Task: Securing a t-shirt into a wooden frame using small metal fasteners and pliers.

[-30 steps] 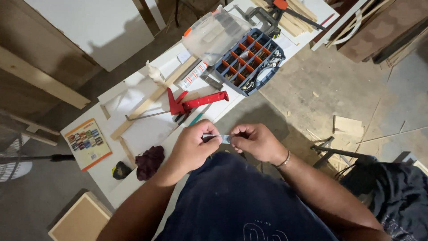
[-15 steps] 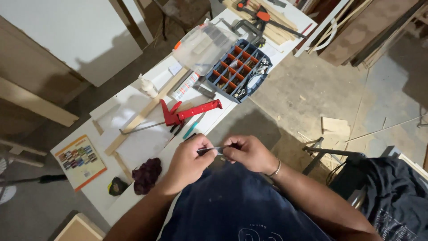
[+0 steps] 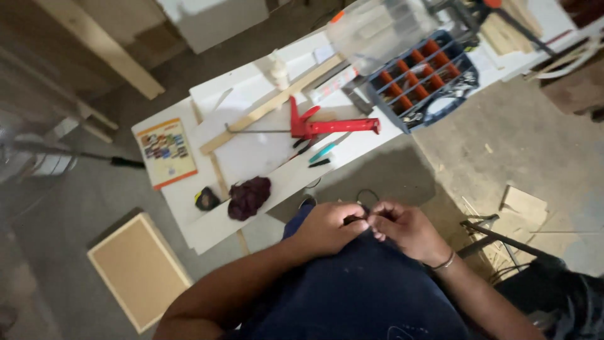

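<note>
Lower middle of frame, over the lap: left hand (image 3: 327,226) and right hand (image 3: 406,230) meeting fingertip to fingertip.
Pinching something small and dark (image 3: 353,219) between them, lying roughly left-right; too tiny to identify.

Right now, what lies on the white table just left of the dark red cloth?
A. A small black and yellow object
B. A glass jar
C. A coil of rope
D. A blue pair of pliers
A: in the head view a small black and yellow object lies on the white table right beside the dark red cloth, on its left.
</note>
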